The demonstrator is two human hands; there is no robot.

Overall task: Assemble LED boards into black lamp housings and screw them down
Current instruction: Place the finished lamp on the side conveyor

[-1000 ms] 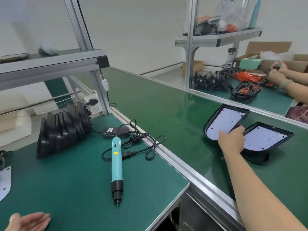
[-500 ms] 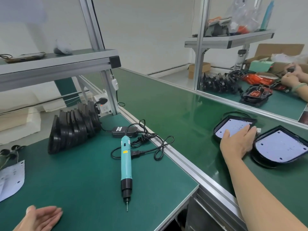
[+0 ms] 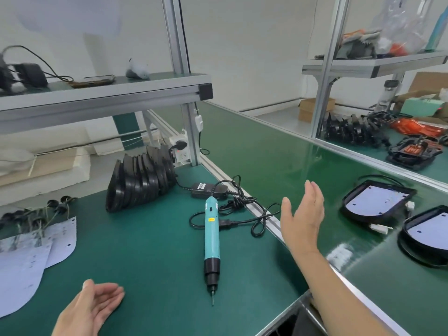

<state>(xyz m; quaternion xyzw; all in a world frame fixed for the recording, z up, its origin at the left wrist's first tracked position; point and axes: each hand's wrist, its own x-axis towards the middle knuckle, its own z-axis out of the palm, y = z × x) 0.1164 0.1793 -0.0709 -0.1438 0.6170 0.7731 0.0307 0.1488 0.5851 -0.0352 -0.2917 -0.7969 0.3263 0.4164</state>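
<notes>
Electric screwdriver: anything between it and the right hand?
Nothing solid. The right hand hovers open above the bench rail; only the black cord lies looped flat on the mat between it and the screwdriver.

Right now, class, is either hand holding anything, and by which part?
Nothing is held. The left hand and the right hand are both open and empty; the electric screwdriver lies untouched on the bench between them.
</notes>
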